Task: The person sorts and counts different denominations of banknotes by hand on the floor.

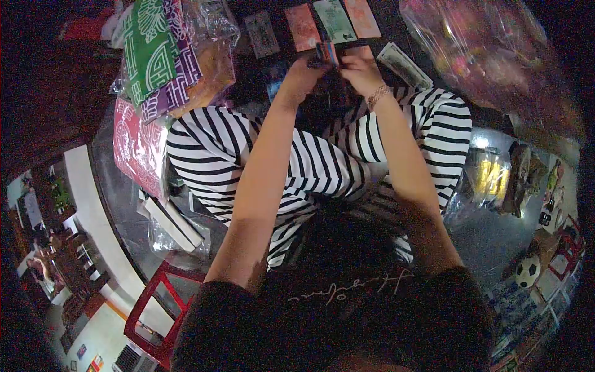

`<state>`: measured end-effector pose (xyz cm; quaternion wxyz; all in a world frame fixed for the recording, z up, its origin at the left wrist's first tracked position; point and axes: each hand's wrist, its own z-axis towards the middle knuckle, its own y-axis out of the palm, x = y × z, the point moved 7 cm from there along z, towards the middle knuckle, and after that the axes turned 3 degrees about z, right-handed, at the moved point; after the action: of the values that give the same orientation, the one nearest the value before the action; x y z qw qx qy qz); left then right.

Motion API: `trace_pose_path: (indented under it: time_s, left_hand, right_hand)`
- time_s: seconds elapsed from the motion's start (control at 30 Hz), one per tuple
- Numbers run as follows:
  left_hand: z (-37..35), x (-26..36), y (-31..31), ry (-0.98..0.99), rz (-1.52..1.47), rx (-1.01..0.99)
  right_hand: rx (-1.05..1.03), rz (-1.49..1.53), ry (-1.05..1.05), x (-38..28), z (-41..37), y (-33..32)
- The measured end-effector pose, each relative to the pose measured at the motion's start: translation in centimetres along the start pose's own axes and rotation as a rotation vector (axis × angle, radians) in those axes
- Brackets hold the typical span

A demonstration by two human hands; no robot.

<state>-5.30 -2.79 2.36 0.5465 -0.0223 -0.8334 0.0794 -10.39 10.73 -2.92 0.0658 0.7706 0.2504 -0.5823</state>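
Note:
Low in front of my crossed legs, my left hand (304, 77) and my right hand (361, 71) come close together, fingers closed. Between them is a small dark bundle (326, 54) with blue and orange edges; its kind is too blurred to tell. Just beyond lie banknote-like papers: an orange one (302, 28), a green one (334, 20) and another orange one (362, 17). To the left is a grey note-like paper (262, 34). A thicker stack of grey-green notes (404, 65) lies right of my right hand. Something blue (277, 79) shows beside my left wrist.
Plastic-wrapped green and purple patterned packs (152, 56) and a pink pack (139, 146) stand left. A large clear bag (477, 49) bulges at right. Yellow items in plastic (493, 173) lie by my right knee. A red frame (158, 310) is behind left.

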Motion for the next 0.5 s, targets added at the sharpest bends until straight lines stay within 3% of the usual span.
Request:
trace_pose_path:
  time_s: [0.07, 0.1, 0.2, 0.27, 0.37, 0.47, 0.5]
  left_hand:
    - [0.7, -0.9, 0.2, -0.039, 0.056, -0.022]
    - [1.3, -2.0, 0.4, -0.032, -0.053, -0.045]
    - [2.3, -3.6, 0.3, -0.016, -0.134, -0.039]
    - [2.4, -4.0, 0.3, -0.007, -0.108, -0.014]
    - [1.0, -0.1, 0.6, 0.142, -0.058, -0.044]
    - [-0.2, 1.1, 0.3, 0.077, 0.088, -0.038]
    - [-0.1, 0.7, 0.3, 0.145, 0.202, -0.020]
  right_hand:
    - [-0.017, -0.140, -0.005, 0.5, 0.7, -0.1]
    - [-0.030, -0.270, -0.003, 0.6, 0.9, -0.1]
    - [-0.057, -0.103, 0.063, 1.0, 0.8, 0.4]
    - [-0.037, -0.159, 0.046, 0.7, 0.5, 0.3]
    - [0.045, -0.180, -0.020, -2.0, -1.0, -0.3]
    - [0.092, -0.157, -0.060, -3.7, -1.6, -0.4]
    - [0.075, -0.175, -0.054, -3.6, -1.8, -0.1]
